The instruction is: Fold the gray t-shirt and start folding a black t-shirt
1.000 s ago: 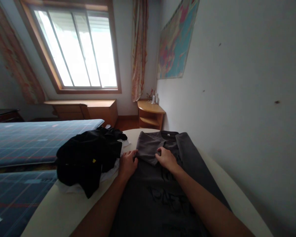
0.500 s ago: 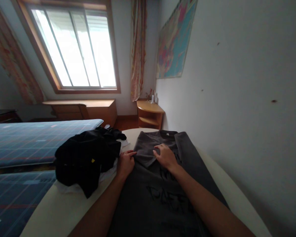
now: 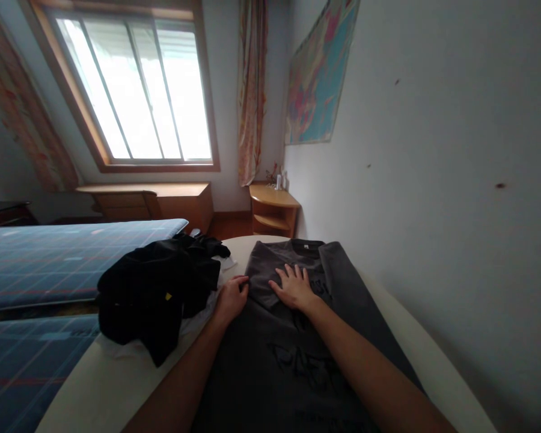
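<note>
Laid face up on a pale table (image 3: 85,394), a grey shirt (image 3: 270,337), its near end past the bottom of view, dark lettering (image 3: 302,365) down the front, collar (image 3: 307,244) at the far end. At the shirt's left edge, a left hand (image 3: 231,297), thumb and fingertips close together; cannot tell about any cloth between them. On the shirt's folded upper left part, below the collar, a right hand (image 3: 294,290), palm down, fingers spread wide. Just left of the shirt, a black heap (image 3: 148,288) of clothes with a small yellow mark (image 3: 168,296), white cloth (image 3: 204,317) showing from under it. Right of the shirt, past the table's rim, a white wall (image 3: 433,252). Well left of the shirt, two blue checked mattresses (image 3: 67,258). Beyond the shirt's collar end, a corner stand (image 3: 275,194) with small items (image 3: 278,180) on top. Beyond the shirt to the left, a desk (image 3: 178,189). Beyond the shirt to the right, high on the wall, a colourful map (image 3: 320,84). Farthest beyond the shirt, leftward, a bright window (image 3: 135,90) between patterned curtains (image 3: 251,102).
</note>
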Available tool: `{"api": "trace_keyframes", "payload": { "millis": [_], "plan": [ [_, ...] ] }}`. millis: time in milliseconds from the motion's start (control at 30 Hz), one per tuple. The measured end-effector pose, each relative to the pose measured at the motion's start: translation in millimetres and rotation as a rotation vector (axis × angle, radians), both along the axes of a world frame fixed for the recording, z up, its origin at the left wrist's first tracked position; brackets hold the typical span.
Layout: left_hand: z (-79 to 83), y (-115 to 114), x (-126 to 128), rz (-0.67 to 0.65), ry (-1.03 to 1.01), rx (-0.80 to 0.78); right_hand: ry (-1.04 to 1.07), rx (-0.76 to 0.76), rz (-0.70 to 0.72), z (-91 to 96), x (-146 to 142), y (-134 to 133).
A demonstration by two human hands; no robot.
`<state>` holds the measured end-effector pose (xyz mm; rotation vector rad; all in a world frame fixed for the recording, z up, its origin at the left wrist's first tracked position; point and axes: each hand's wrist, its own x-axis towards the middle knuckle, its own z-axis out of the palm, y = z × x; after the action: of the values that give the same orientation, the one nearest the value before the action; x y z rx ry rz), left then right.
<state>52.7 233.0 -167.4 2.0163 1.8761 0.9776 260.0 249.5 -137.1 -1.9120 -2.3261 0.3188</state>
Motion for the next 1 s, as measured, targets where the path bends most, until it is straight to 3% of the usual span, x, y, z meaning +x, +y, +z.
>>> {"api": "trace_keyframes", "payload": {
  "millis": [167, 333, 500, 767, 1000],
  "plan": [
    [4.3, -3, -4, 0.007, 0.044, -0.048, 0.032, -0.021, 0.039, -6.0, -10, 3],
    [14.1, -14, -2, 0.001, 0.136, -0.093, 0.035, 0.056, 0.048, -10.8, -9, 4],
    [20.9, -21, 0, 0.008, 0.196, -0.095, 0.055, 0.051, 0.114, -7.6, -4, -9],
    [17.7, -19, -1, 0.017, 0.161, -0.054, 0.024, 0.051, 0.213, 4.1, 12, -43],
    [11.7, -12, -5, -0.016, 0.128, -0.039, 0.091, 0.076, 0.274, 2.9, -5, -57]
  ]
}}
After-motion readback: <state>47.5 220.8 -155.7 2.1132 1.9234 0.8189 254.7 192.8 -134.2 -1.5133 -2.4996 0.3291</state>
